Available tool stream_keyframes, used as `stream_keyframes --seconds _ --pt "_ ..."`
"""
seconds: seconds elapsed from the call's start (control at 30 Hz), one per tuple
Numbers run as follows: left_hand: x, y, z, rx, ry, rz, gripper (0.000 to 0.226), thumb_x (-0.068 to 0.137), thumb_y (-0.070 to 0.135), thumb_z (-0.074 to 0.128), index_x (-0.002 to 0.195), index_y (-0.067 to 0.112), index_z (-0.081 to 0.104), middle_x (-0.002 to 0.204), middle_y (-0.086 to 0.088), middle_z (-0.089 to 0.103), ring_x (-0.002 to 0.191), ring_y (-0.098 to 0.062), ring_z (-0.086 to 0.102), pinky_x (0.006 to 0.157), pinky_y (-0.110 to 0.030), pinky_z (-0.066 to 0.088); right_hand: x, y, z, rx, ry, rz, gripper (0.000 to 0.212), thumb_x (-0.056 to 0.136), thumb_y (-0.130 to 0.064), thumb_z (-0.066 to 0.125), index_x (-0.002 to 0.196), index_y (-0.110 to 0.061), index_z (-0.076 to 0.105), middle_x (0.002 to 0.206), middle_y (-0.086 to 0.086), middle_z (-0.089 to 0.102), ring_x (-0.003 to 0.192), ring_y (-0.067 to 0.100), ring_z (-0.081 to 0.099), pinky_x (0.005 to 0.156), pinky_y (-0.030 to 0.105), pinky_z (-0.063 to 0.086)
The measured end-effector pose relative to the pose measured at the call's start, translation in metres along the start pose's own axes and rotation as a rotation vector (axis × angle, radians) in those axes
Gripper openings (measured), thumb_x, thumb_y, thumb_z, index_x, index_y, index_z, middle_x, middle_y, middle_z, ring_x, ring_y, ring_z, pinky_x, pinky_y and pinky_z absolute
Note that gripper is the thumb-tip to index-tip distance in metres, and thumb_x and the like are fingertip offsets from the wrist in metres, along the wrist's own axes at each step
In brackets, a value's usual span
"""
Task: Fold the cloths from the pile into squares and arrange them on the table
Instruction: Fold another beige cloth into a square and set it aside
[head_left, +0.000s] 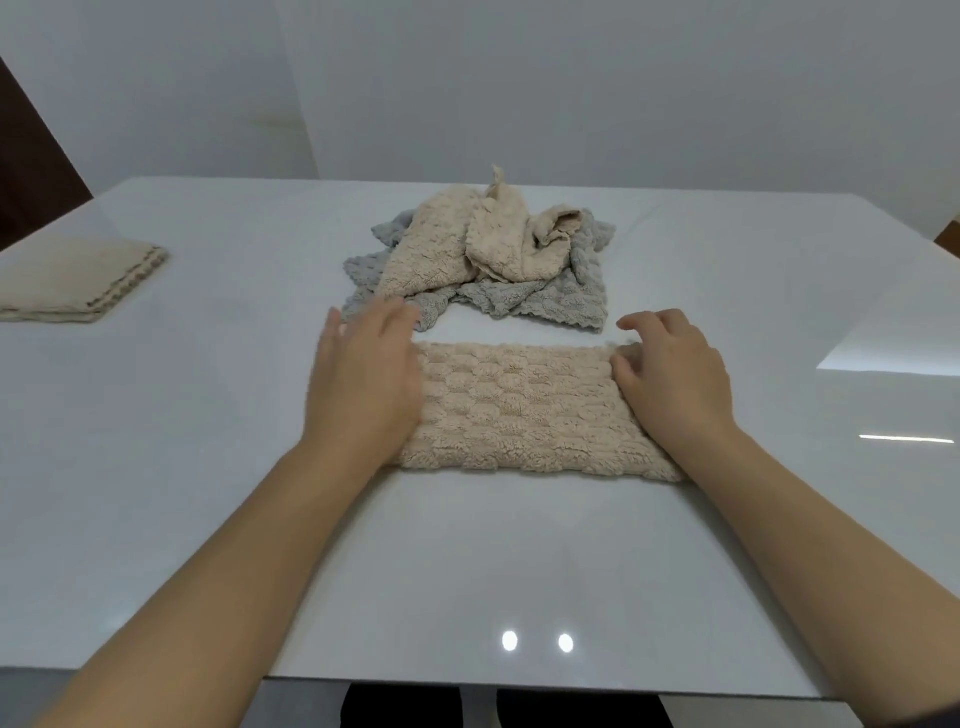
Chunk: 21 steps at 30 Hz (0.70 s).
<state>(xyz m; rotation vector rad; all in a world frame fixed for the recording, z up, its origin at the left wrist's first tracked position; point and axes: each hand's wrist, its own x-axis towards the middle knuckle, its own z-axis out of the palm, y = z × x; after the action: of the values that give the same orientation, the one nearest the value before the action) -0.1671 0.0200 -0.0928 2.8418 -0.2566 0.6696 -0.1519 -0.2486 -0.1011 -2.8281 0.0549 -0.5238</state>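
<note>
A beige fluffy cloth (524, 410) lies folded into a long rectangle on the white table (467, 571), in front of me. My left hand (366, 374) lies flat over its left end, fingers straight and slightly blurred. My right hand (672, 376) rests on the right end with its fingers bent, fingertips touching the cloth's edge. Behind the cloth sits the pile (483, 260) of crumpled beige and grey cloths. One folded beige cloth (78, 280) lies at the far left of the table.
The table's near edge runs along the bottom of the view, with dark legs showing below it. A pale wall stands behind the table. A dark brown surface shows at the far left beyond the table.
</note>
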Motion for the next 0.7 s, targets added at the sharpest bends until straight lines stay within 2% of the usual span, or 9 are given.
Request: stream_keyframes --seconds 0.07,0.1,0.17,0.3,0.37,0.47,0.53,0.6,0.7 --pt "-0.008 0.015 0.007 -0.038 -0.284 0.031 0.054 0.102 0.034 0.025 0.153 0.017 0.022 0.161 -0.004 0.017 0.149 -0.019 0.009 0.121 -0.045 0.002 0.0 0.0 0.0 -0.008 -0.008 -0.007 0.034 0.095 -0.024 0.052 0.128 -0.018 0.056 0.128 0.009 0.054 0.111 0.03 0.053 0.088 0.041 0.039" --pt "-0.01 0.017 0.012 -0.019 -0.393 0.04 0.057 0.102 0.041 0.019 0.155 0.02 0.011 0.163 -0.001 0.004 0.149 -0.015 -0.002 0.121 -0.042 -0.003 0.0 0.0 0.0 -0.009 -0.012 -0.003 0.034 0.096 -0.025 0.051 0.128 -0.018 0.056 0.128 0.008 0.054 0.113 0.029 0.052 0.089 0.041 0.038" --pt "-0.01 0.016 0.018 0.017 -0.465 0.037 0.06 0.101 0.046 0.014 0.155 0.023 0.002 0.163 0.0 -0.006 0.148 -0.014 -0.009 0.12 -0.04 -0.005 0.001 0.0 -0.001 -0.017 -0.028 0.003 0.034 0.096 -0.026 0.05 0.129 -0.019 0.055 0.129 0.008 0.054 0.115 0.029 0.051 0.091 0.041 0.036" --pt "-0.009 0.016 0.019 0.053 -0.454 0.021 0.06 0.101 0.048 0.012 0.155 0.025 0.0 0.162 -0.002 -0.009 0.148 -0.019 -0.013 0.119 -0.044 -0.008 0.0 0.0 -0.008 -0.024 -0.061 0.008 0.037 0.097 -0.026 0.049 0.133 -0.019 0.053 0.134 0.006 0.053 0.122 0.027 0.047 0.098 0.042 0.032" --pt "-0.011 0.019 0.02 0.07 -0.451 0.006 0.06 0.1 0.049 0.012 0.155 0.028 -0.001 0.162 -0.004 -0.012 0.148 -0.025 -0.015 0.118 -0.05 -0.01 0.0 -0.005 -0.018 0.017 -0.005 -0.015 0.039 0.096 -0.019 0.05 0.135 -0.018 0.051 0.137 0.006 0.052 0.126 0.027 0.046 0.101 0.042 0.029" --pt "-0.009 0.018 0.02 0.063 -0.455 -0.007 0.06 0.099 0.05 0.012 0.155 0.03 0.0 0.162 -0.006 -0.012 0.147 -0.029 -0.015 0.117 -0.053 -0.009 -0.005 -0.034 -0.031 0.094 0.032 -0.166 0.044 0.096 -0.014 0.048 0.141 -0.015 0.047 0.147 0.005 0.046 0.136 0.024 0.039 0.111 0.041 0.025" --pt "-0.009 0.017 0.02 0.064 -0.459 -0.006 0.06 0.099 0.049 0.013 0.155 0.03 0.001 0.162 -0.006 -0.01 0.148 -0.029 -0.012 0.117 -0.053 -0.008 -0.014 -0.064 -0.028 0.092 -0.145 -0.269 0.051 0.101 -0.022 0.039 0.151 -0.013 0.032 0.16 0.004 0.026 0.148 0.021 0.018 0.12 0.042 0.012" --pt "-0.01 0.017 0.02 0.078 -0.462 -0.007 0.06 0.099 0.049 0.014 0.155 0.03 0.002 0.163 -0.005 -0.007 0.148 -0.028 -0.01 0.118 -0.052 -0.007 -0.023 -0.083 -0.011 0.032 -0.34 -0.293 0.056 0.105 -0.034 0.025 0.156 -0.015 0.013 0.164 0.001 0.003 0.151 0.021 -0.004 0.122 0.047 -0.001" --pt "-0.009 0.015 0.02 0.086 -0.465 -0.012 0.059 0.099 0.048 0.013 0.155 0.03 0.003 0.163 -0.003 -0.003 0.149 -0.026 -0.008 0.118 -0.05 -0.007 -0.031 -0.085 0.011 -0.059 -0.455 -0.252 0.06 0.104 -0.045 0.015 0.157 -0.019 0.003 0.164 -0.001 -0.007 0.15 0.022 -0.012 0.12 0.051 -0.006"
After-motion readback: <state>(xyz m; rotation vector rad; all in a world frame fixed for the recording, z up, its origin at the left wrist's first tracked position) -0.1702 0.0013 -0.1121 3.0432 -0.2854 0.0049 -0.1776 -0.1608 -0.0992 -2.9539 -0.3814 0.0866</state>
